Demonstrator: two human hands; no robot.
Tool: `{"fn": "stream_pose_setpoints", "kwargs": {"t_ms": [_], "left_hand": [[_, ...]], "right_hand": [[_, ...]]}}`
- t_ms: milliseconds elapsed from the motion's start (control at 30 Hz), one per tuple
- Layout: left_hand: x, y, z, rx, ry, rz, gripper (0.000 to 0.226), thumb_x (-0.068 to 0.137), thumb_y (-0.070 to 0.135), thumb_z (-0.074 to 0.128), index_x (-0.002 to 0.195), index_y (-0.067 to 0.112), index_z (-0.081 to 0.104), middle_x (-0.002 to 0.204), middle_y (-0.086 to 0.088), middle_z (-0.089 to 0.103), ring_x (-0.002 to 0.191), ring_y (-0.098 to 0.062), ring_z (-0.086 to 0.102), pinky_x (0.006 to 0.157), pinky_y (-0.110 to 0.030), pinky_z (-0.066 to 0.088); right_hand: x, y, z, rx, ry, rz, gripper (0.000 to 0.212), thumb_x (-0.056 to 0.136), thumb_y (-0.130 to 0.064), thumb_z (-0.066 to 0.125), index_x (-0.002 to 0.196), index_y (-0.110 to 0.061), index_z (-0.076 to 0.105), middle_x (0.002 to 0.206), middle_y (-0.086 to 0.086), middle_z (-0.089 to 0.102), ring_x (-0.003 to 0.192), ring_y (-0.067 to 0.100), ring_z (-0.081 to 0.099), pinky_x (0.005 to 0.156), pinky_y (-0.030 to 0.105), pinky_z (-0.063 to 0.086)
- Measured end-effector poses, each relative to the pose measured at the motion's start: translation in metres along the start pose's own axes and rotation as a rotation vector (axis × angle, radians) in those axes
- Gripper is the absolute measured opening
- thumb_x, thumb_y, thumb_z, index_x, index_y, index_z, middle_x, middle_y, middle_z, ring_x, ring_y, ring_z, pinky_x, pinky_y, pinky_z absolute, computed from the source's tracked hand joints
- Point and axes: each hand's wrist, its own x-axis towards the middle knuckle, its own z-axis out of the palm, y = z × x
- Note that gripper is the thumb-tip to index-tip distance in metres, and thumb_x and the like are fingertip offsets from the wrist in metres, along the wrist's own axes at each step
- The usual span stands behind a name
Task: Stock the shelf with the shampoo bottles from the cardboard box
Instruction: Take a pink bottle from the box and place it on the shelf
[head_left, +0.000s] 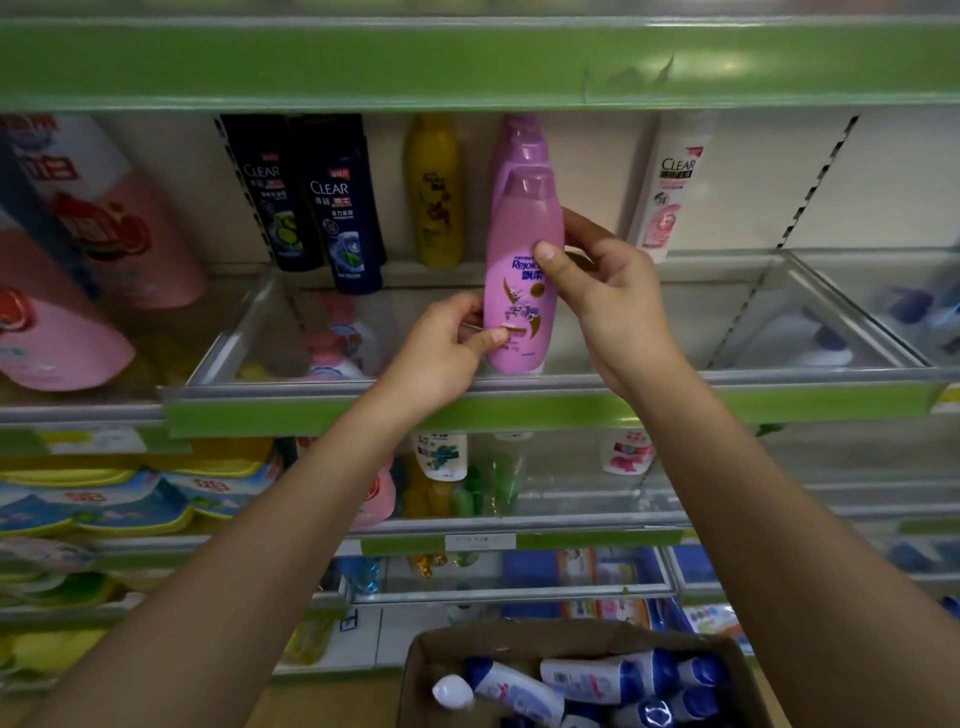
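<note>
On the clear-fronted middle shelf with its green edge strip (727, 402), we hold a tall pink plastic shampoo bottle (522, 270) upright between both hands. Its base sits at the shelf's front lip, though we cannot tell whether it rests fully on the shelf. The bottle has a rounded, slightly darker pink cap, a smooth waisted body, and a front label with "Rejoice" lettering, purple flowers and a gold swirl. Our left hand (447, 348) pinches the lower left side, thumb across the front near the label's bottom. Our right hand (608, 291) closes around the upper right side, thumb pressed on the front beside the lettering, fingers wrapped behind. Directly behind it stand more pink bottles of the same shape (519, 140). To the left are two dark navy "CLEAR" bottles (332, 208) and a yellow bottle (434, 192); to the right, a white and pink "CLEAR" bottle (667, 197). Below us, the open brown cardboard box (519, 642) holds white bottles with blue caps (623, 675) lying on their sides.
</note>
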Motion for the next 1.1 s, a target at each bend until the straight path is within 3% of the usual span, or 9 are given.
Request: {"fn": "stream_pose_setpoints", "kwargs": {"t_ms": [133,433,600,767,933,1100], "left_hand": [[0.005,-0.002,0.001,0.008,0.005,0.009,0.021,0.089,0.007,0.059,0.110,0.011,0.059,0.094,0.000,0.064,0.081,-0.010,0.060,0.081,-0.023,0.049],[0.018,-0.004,0.008,0.071,0.049,-0.008,0.025,0.090,0.012,0.060,0.115,0.008,0.060,0.099,-0.002,0.066,0.088,-0.013,0.061,0.082,-0.023,0.048],[0.024,-0.004,0.009,0.085,0.057,-0.003,0.023,0.091,0.012,0.059,0.114,0.008,0.061,0.096,0.000,0.065,0.081,-0.007,0.059,0.067,-0.006,0.043],[0.027,-0.008,0.010,0.090,0.055,-0.018,0.024,0.091,0.014,0.059,0.115,0.010,0.062,0.107,-0.005,0.068,0.098,-0.016,0.063,0.087,-0.025,0.045],[0.030,-0.010,0.011,0.094,0.066,-0.028,0.024,0.090,0.015,0.060,0.114,0.012,0.062,0.107,-0.006,0.069,0.098,-0.018,0.064,0.093,-0.031,0.048],[0.031,-0.013,0.012,0.109,0.082,-0.029,0.024,0.091,0.017,0.060,0.115,0.013,0.062,0.107,-0.004,0.069,0.097,-0.018,0.063,0.090,-0.029,0.047]], "right_hand": [[0.003,0.005,-0.001,-0.034,0.001,-0.024,0.046,0.090,-0.011,0.065,0.134,-0.003,0.054,0.107,0.011,0.071,0.093,0.015,0.068,0.080,0.027,0.053],[0.011,0.006,-0.003,-0.070,0.013,-0.044,0.045,0.092,-0.009,0.063,0.135,-0.003,0.052,0.109,0.010,0.069,0.091,0.010,0.068,0.077,0.022,0.054],[0.017,0.008,-0.006,-0.080,0.020,-0.037,0.049,0.090,-0.014,0.066,0.136,-0.005,0.052,0.114,0.013,0.069,0.095,0.017,0.069,0.078,0.025,0.055],[0.021,0.011,-0.007,-0.084,0.027,-0.035,0.047,0.090,-0.013,0.066,0.135,-0.005,0.053,0.110,0.013,0.069,0.086,0.011,0.068,0.075,0.022,0.054],[0.023,0.013,-0.007,-0.103,0.024,-0.048,0.046,0.091,-0.013,0.065,0.135,-0.006,0.053,0.108,0.013,0.069,0.083,0.009,0.067,0.073,0.022,0.054],[0.023,0.012,-0.007,-0.116,0.024,-0.058,0.045,0.091,-0.011,0.064,0.134,-0.006,0.053,0.109,0.013,0.068,0.087,0.009,0.066,0.074,0.020,0.053]]}}
